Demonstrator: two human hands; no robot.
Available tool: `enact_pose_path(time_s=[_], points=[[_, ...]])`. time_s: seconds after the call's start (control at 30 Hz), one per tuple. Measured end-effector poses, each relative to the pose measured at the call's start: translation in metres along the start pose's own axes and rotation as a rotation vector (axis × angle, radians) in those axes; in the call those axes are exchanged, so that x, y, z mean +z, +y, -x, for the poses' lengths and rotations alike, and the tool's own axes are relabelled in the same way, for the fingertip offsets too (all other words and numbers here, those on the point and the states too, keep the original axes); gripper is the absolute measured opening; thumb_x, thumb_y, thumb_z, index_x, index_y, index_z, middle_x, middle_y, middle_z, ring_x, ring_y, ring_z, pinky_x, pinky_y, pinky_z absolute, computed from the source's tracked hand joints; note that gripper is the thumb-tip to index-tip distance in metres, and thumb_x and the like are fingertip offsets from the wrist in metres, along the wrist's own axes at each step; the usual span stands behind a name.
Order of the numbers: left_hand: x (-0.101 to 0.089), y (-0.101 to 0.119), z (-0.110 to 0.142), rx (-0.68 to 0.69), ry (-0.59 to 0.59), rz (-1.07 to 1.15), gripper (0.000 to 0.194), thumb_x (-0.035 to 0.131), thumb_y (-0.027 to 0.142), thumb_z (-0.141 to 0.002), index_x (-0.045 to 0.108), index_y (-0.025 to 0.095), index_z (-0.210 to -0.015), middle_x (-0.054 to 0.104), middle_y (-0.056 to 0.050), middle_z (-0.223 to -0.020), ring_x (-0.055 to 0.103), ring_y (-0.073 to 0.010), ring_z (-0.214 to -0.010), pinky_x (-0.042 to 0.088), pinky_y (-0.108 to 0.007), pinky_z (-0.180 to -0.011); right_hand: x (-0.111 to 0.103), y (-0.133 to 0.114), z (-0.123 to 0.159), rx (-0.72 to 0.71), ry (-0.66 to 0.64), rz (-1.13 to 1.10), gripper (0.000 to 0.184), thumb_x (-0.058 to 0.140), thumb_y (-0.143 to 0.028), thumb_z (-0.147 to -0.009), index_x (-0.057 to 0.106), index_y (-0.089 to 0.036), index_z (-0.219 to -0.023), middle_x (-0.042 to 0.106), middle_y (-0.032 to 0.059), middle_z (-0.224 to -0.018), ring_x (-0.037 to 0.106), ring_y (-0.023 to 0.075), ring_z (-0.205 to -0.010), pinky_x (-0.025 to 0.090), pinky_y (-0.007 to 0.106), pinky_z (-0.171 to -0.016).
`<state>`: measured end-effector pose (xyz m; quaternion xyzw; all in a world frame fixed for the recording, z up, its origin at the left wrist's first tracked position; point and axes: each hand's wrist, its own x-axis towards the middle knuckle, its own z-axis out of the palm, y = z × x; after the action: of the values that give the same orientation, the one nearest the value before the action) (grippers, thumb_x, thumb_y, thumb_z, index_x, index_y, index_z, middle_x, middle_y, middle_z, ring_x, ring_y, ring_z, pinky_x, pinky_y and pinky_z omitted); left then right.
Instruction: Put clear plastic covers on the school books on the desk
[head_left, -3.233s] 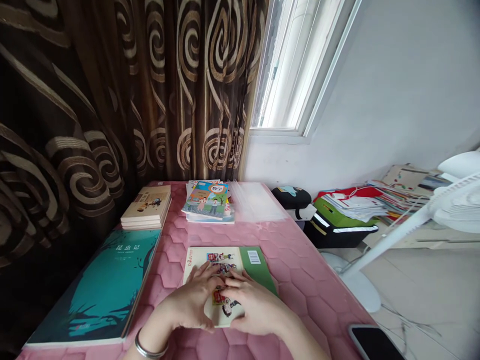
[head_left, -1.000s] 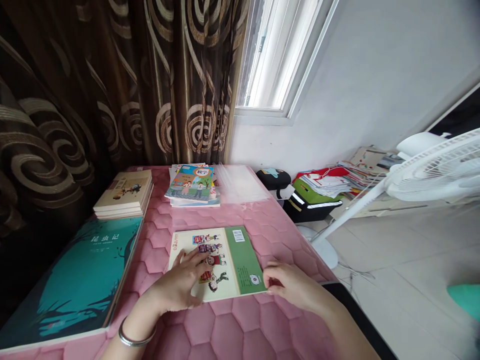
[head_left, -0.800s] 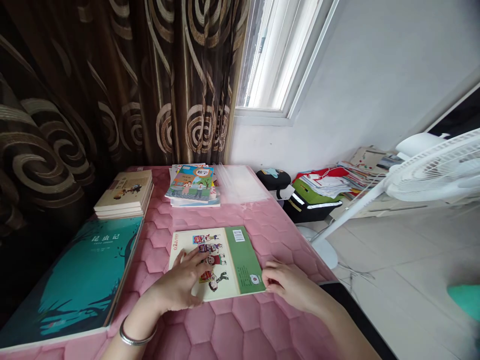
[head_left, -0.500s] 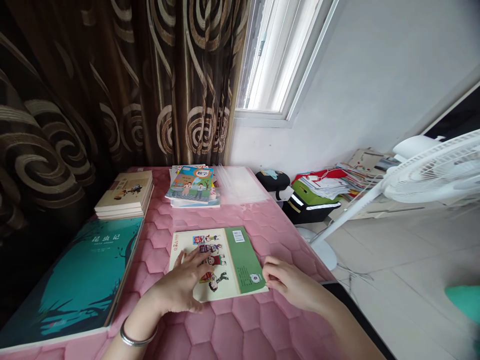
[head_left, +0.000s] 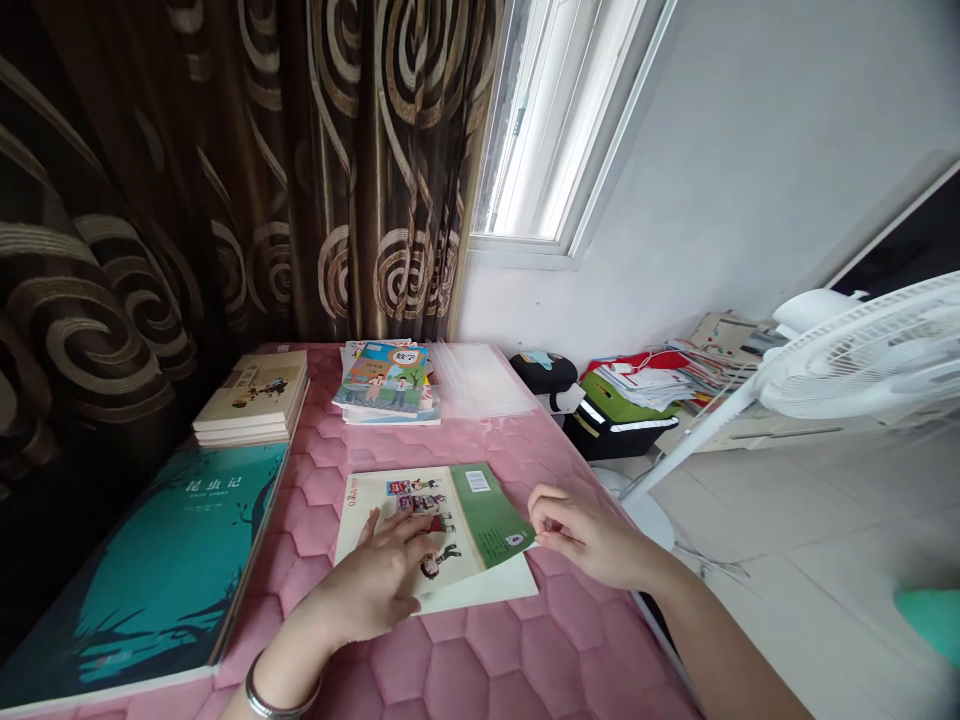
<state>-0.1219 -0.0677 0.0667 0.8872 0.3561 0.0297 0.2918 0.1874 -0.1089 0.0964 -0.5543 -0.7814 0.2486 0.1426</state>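
A thin book with a cream and green cover, cartoon figures and a barcode lies on the pink quilted surface. Across its cream part rests my left hand, fingers spread and palm down; a bracelet circles that wrist. My right hand pinches the near right corner of the green cover. That corner is lifted, and a pale page shows beneath it.
On the left lie a large teal book and a stack of beige books. Farther back are colourful textbooks beside clear plastic sleeves. A white standing fan is on the right, near a black and green box.
My right hand has raised the corner of the cover, uncovering the pale page underneath. My left hand has shifted slightly to the right on the book.
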Motion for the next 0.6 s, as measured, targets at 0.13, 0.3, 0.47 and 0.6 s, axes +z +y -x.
enact_pose_path(time_s=[0.13, 0.3, 0.47, 0.6], points=[[-0.002, -0.005, 0.0, 0.029, 0.172, 0.022, 0.033, 0.05, 0.022, -0.088, 0.064, 0.028, -0.117, 0.062, -0.006, -0.133, 0.054, -0.0259, -0.124, 0.035, -0.047, -0.109, 0.0, 0.001, 0.0, 0.049, 0.049, -0.054, 0.018, 0.042, -0.032, -0.094, 0.052, -0.024, -0.082, 0.059, -0.0001, -0.088, 0.055, 0.0149, -0.078, 0.046, 0.029, -0.074], [-0.004, -0.006, -0.001, -0.082, 0.262, 0.008, 0.034, 0.04, 0.033, -0.095, 0.069, 0.025, -0.109, 0.073, -0.008, -0.109, 0.066, -0.027, -0.101, 0.048, -0.035, -0.084, 0.005, -0.014, -0.005, 0.057, 0.19, -0.102, 0.012, 0.055, -0.034, -0.086, 0.061, -0.025, -0.09, 0.066, 0.0006, -0.094, 0.06, 0.0154, -0.082, 0.048, 0.027, -0.075], [-0.013, -0.016, 0.003, -0.165, 0.321, 0.008, 0.031, 0.044, 0.034, -0.092, 0.073, 0.023, -0.091, 0.075, -0.009, -0.095, 0.068, -0.0263, -0.088, 0.044, -0.03, -0.071, 0.01, -0.015, -0.019, 0.054, 0.365, -0.137, 0.021, 0.055, -0.036, -0.083, 0.064, -0.023, -0.069, 0.069, 0.0015, -0.075, 0.062, 0.0166, -0.072, 0.047, 0.026, -0.066], [-0.022, -0.043, 0.008, -0.245, 0.549, 0.204, 0.025, 0.058, 0.042, -0.082, 0.071, 0.02, -0.077, 0.071, -0.004, -0.074, 0.063, -0.0199, -0.069, 0.039, -0.025, -0.061, 0.015, 0.004, -0.03, 0.152, 0.513, -0.216, 0.024, 0.06, -0.043, -0.078, 0.065, -0.023, -0.068, 0.07, 0.0014, -0.071, 0.063, 0.017, -0.066, 0.046, 0.026, -0.062]])
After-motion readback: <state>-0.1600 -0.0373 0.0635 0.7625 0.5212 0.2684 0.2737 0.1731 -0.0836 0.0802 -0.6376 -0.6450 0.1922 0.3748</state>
